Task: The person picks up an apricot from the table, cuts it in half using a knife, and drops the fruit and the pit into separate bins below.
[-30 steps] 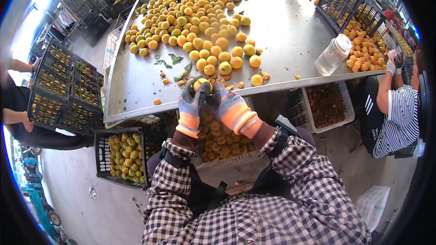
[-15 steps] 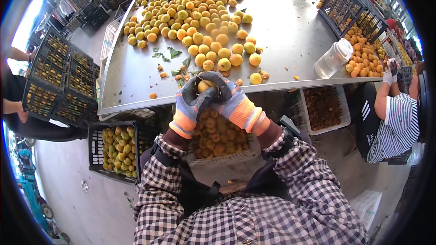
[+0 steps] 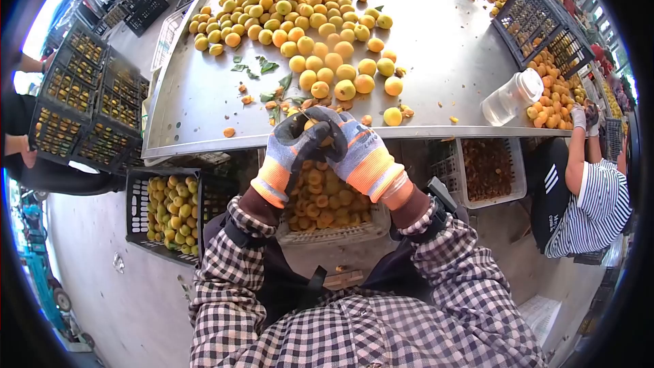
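Observation:
Over the near edge of the metal table [image 3: 436, 61], my two gloved hands come together around one apricot [image 3: 310, 124]. My left hand [image 3: 287, 142] curls its dark-coated fingers around the fruit from the left. From the right, my right hand [image 3: 346, 144] wraps its fingers over the same apricot, which is mostly hidden. A thin, light-coloured sliver shows above the fruit; I cannot make out what it is. Just beyond my hands lie loose apricots [image 3: 345, 89], green leaves [image 3: 266, 65] and torn fruit pieces. Below them, a crate of apricots [image 3: 327, 234] stands under the table edge.
A lidded clear plastic cup [image 3: 504, 101] stands on the table's right side. Beside it, a tilted black crate [image 3: 541, 24] leans over more apricots. At left, a person holds stacked black crates [image 3: 85, 105]. A person in a striped shirt [image 3: 596, 204] sits at right.
The apricot between my hands is now more covered by my fingers. My view has shifted slightly, so the table appears a little higher and farther right.

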Demonstrator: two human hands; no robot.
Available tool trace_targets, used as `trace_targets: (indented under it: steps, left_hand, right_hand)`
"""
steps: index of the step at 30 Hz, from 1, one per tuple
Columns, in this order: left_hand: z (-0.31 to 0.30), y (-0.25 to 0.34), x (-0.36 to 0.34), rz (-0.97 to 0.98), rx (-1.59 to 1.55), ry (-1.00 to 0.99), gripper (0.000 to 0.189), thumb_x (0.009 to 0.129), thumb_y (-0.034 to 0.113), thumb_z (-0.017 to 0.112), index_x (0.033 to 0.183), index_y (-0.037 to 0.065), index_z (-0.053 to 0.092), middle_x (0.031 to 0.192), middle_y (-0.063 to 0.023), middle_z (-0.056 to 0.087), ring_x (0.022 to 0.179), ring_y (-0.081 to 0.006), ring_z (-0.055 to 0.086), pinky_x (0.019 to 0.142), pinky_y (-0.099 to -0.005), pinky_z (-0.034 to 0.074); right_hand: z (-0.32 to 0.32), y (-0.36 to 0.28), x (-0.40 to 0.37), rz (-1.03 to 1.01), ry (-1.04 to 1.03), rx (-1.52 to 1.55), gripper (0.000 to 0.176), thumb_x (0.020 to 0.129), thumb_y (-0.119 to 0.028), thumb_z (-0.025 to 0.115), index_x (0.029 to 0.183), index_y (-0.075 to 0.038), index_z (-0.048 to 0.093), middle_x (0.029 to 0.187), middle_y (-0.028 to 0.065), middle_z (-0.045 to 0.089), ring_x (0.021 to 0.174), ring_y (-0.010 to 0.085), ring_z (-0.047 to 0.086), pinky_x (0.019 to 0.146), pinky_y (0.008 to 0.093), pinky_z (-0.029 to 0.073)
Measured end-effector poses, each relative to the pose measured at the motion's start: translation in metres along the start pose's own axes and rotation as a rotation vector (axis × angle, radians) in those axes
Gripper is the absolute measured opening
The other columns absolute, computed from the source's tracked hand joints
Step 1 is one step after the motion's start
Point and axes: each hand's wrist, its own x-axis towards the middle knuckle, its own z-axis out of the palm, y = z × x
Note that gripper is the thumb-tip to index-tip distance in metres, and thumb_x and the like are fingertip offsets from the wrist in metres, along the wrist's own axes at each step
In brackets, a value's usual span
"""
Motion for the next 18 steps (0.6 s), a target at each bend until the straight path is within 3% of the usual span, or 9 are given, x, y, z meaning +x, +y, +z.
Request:
trace_targets:
  steps: [4, 6, 16, 18]
  left_hand:
    - [0.000, -0.001, -0.005, 0.013, -0.087, -0.029, 0.034, 0.085, 0.014, 0.068, 0.115, -0.001, 0.059, 0.103, -0.0052, 0.064, 0.092, -0.0132, 0.061, 0.076, -0.0263, 0.053]
    - [-0.006, -0.007, -0.004, 0.137, 0.032, -0.070, 0.035, 0.085, 0.010, 0.068, 0.116, -0.001, 0.058, 0.105, -0.0053, 0.064, 0.096, -0.0122, 0.060, 0.084, -0.0261, 0.050]
    - [-0.006, -0.010, -0.009, 0.208, 0.010, -0.046, 0.036, 0.083, 0.009, 0.069, 0.116, -0.001, 0.058, 0.106, -0.0053, 0.064, 0.097, -0.0123, 0.059, 0.085, -0.0264, 0.049]
    - [-0.006, -0.008, -0.010, 0.229, 0.106, -0.073, 0.041, 0.085, 0.013, 0.066, 0.121, -0.002, 0.054, 0.112, -0.0075, 0.061, 0.103, -0.0162, 0.058, 0.090, -0.0306, 0.048]
  right_hand:
    - [-0.008, -0.005, -0.001, -0.092, -0.003, 0.088, 0.066, 0.075, -0.005, 0.063, 0.136, -0.013, 0.038, 0.117, 0.0179, 0.055, 0.105, 0.0363, 0.055, 0.088, 0.0433, 0.047]
    - [-0.008, -0.005, -0.002, -0.089, -0.008, 0.133, 0.066, 0.074, -0.004, 0.063, 0.135, -0.013, 0.039, 0.120, 0.0174, 0.054, 0.107, 0.0363, 0.053, 0.089, 0.0426, 0.047]
    - [-0.013, -0.014, 0.000, -0.072, -0.040, 0.215, 0.064, 0.074, -0.001, 0.063, 0.133, -0.011, 0.041, 0.121, 0.0185, 0.052, 0.111, 0.0375, 0.050, 0.093, 0.0418, 0.044]
    - [-0.012, -0.014, 0.000, -0.067, -0.039, 0.228, 0.063, 0.074, 0.000, 0.063, 0.132, -0.011, 0.041, 0.120, 0.0183, 0.053, 0.111, 0.0377, 0.050, 0.093, 0.0418, 0.045]
